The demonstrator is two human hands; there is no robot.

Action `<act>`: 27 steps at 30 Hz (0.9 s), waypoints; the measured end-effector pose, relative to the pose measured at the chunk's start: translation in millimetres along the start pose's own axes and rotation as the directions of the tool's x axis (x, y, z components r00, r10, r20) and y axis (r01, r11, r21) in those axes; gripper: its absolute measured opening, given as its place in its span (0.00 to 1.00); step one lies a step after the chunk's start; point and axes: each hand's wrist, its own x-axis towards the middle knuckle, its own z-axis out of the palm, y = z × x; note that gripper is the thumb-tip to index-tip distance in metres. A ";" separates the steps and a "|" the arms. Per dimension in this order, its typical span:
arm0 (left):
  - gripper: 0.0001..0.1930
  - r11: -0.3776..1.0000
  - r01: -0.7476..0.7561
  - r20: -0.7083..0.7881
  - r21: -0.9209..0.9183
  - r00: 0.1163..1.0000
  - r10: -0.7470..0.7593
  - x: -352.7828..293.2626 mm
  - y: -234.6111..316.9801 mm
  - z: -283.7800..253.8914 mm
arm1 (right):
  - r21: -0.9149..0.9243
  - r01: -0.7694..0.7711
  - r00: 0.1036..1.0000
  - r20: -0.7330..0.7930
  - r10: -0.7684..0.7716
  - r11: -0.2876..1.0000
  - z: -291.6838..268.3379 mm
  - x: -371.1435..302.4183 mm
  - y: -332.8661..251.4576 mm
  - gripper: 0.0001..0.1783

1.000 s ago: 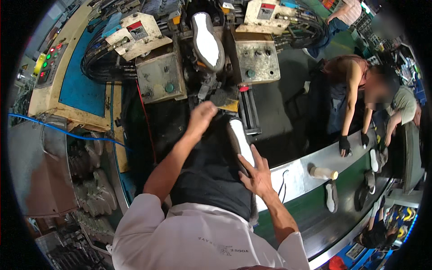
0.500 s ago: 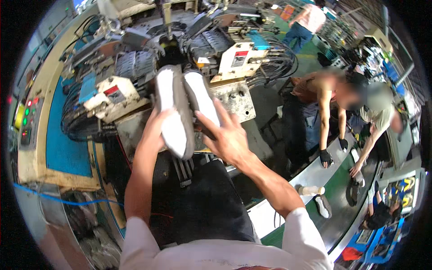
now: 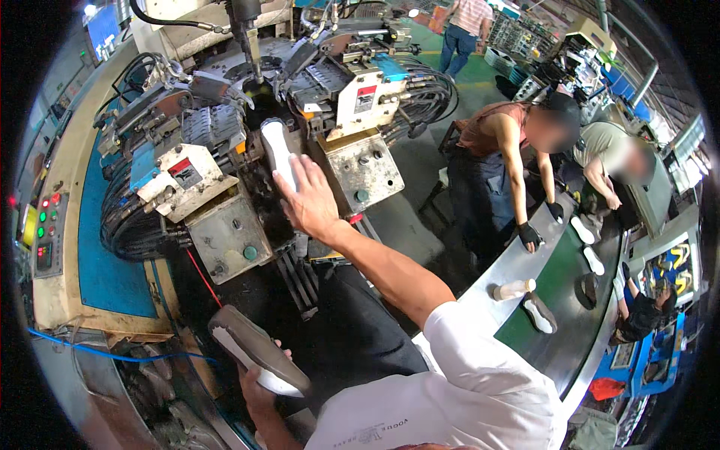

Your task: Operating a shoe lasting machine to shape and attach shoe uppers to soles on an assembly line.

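At the lower left, my left hand (image 3: 257,396) grips a brown shoe upper with a white underside (image 3: 259,346), its fingers closed around the side and partly hidden behind it. My right hand (image 3: 311,202) reaches into the middle of the machine (image 3: 360,101). Its fingers are stretched out and lie against another shoe upper (image 3: 276,141), which points away from me with its white underside facing up. That upper sits between the machine's two side clamp blocks; my palm and fingers cover its near end.
A control panel (image 3: 51,225) with lit buttons stands at the left. To the right runs a conveyor (image 3: 510,337) with several shoe parts and a pale bottle (image 3: 514,289). Two co-workers lean over it, one wearing dark gloves (image 3: 529,238). Hoses (image 3: 124,217) bunch beside the machine.
Both hands were at two uppers side by side before the machine. My left hand has drawn one down toward my lap; the other is deeper between the clamps under my right hand.
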 end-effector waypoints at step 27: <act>0.38 0.926 0.377 -0.123 0.003 0.919 -0.374 145.6 -36.4 41.8 | -0.065 0.130 0.981 -0.135 -0.138 0.989 55.7 167.9 37.1 0.27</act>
